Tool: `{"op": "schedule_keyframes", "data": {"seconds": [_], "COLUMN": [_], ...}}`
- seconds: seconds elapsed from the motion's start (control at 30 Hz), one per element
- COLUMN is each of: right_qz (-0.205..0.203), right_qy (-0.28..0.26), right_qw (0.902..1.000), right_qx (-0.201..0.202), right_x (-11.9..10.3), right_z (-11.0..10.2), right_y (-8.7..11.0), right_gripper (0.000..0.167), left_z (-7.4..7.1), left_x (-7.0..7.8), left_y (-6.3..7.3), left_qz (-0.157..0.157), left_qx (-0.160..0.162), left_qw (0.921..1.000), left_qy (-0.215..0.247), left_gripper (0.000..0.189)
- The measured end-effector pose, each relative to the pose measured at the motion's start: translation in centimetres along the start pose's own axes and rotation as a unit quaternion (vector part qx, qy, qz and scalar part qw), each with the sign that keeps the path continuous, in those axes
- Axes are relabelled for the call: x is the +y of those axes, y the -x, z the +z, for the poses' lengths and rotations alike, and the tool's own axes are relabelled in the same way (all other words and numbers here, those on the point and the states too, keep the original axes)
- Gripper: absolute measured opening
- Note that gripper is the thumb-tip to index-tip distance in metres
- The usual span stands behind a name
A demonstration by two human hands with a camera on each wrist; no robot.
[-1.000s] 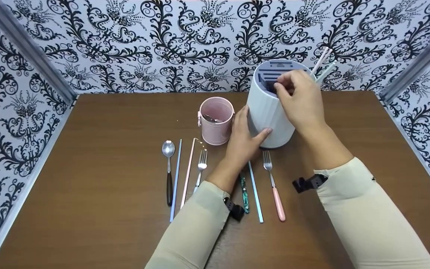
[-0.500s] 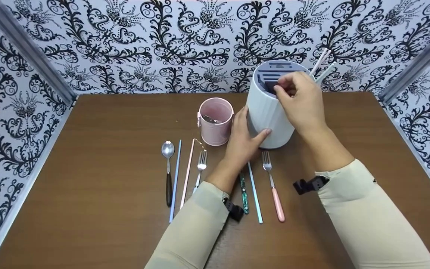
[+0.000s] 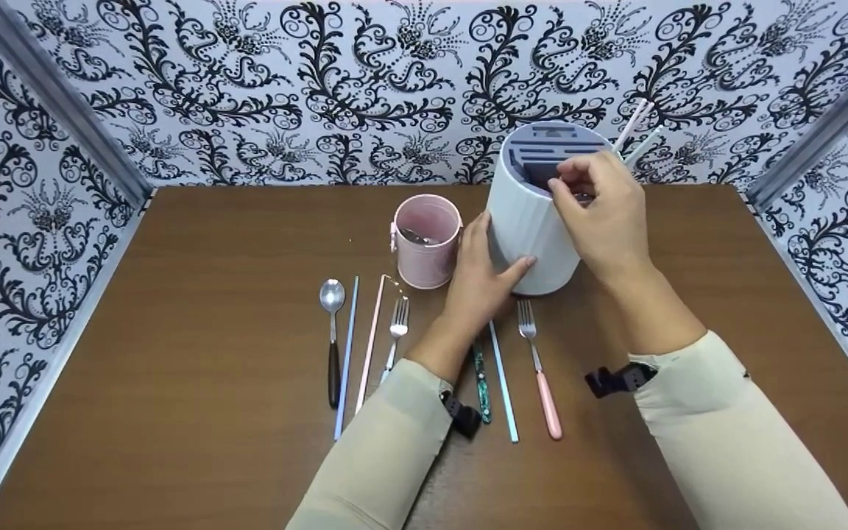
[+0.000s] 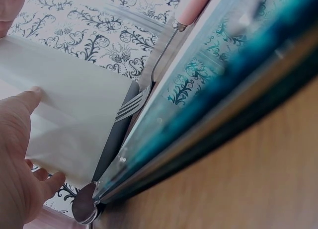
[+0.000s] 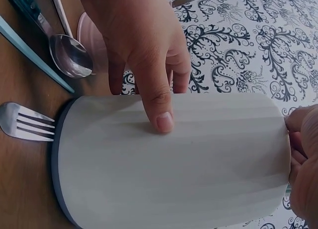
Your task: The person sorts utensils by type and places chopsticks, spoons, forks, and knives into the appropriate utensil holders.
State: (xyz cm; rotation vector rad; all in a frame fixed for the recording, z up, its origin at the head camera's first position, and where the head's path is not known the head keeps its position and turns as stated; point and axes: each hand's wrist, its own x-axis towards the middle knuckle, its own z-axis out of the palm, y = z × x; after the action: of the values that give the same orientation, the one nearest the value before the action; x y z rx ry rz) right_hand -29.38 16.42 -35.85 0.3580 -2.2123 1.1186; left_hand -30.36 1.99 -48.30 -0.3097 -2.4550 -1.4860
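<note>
A tall white knife block (image 3: 534, 246) with a slotted grey top stands upright at the back right of the table. My left hand (image 3: 479, 276) grips its lower left side, thumb across the front (image 5: 161, 110) and fingers towards the back. At the top, my right hand (image 3: 604, 213) has its thumb and index fingertips close together at the front opening's rim, other fingers curled. Whether it pinches anything is hidden. Two pale chopsticks (image 3: 634, 125) stick up behind that hand. Near the block's base lie a pink-handled fork (image 3: 550, 405) and a teal-handled spoon (image 5: 71, 56).
A pink cup (image 3: 428, 261) with some metal in it stands left of the block. On the brown table lie a black-handled spoon (image 3: 333, 296), a blue chopstick (image 3: 347, 353), a pink chopstick (image 3: 371, 342), another fork (image 3: 399, 318) and a light blue chopstick (image 3: 503, 383). Patterned walls enclose the table.
My right hand has shifted slightly right and down along the block's rim, showing more of the dark opening. My left hand keeps its hold, and the table items stay put.
</note>
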Motion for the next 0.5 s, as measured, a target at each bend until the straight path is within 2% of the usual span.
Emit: {"op": "schedule_keyframes", "data": {"seconds": [0.27, 0.5], "right_qz": [-0.048, -0.046], "right_qy": [-0.059, -0.084], "right_qw": [0.9966, 0.9944], "right_qx": [0.032, 0.044], "right_x": [-0.2, -0.7], "right_z": [-0.5, -0.7], "right_y": [1.4, 2.9], "right_gripper": [0.014, 0.013], "left_z": [0.0, -0.1], "left_x": [0.0, 0.0], "left_y": [0.1, 0.0], "left_qz": [-0.002, -0.003], "left_qx": [-0.003, -0.005], "left_qw": [1.0, 1.0], "left_qy": [-0.002, -0.004], "left_gripper": [0.093, 0.094]}}
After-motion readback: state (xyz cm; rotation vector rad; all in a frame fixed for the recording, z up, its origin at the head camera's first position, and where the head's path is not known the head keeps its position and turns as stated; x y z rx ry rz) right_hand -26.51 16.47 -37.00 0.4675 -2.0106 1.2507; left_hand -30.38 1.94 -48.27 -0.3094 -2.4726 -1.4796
